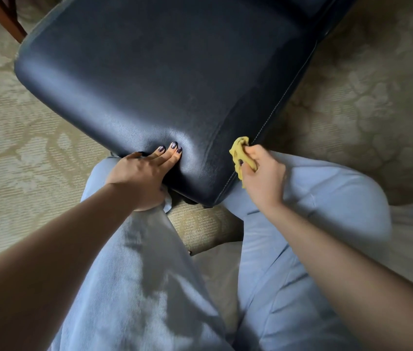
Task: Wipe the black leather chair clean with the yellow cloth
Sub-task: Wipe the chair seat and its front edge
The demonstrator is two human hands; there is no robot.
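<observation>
The black leather chair (154, 79) fills the upper middle of the head view, its padded seat angled toward me with a stitched seam down its right side. My left hand (142, 176) rests flat on the seat's near corner, fingers spread over the leather. My right hand (263, 176) is closed around the crumpled yellow cloth (239, 154), which presses against the right side edge of the seat by the seam.
A beige patterned carpet (23, 153) surrounds the chair. My legs in light blue trousers (314, 198) sit either side of the seat's near corner. A brown wooden furniture leg (5, 16) stands at the top left.
</observation>
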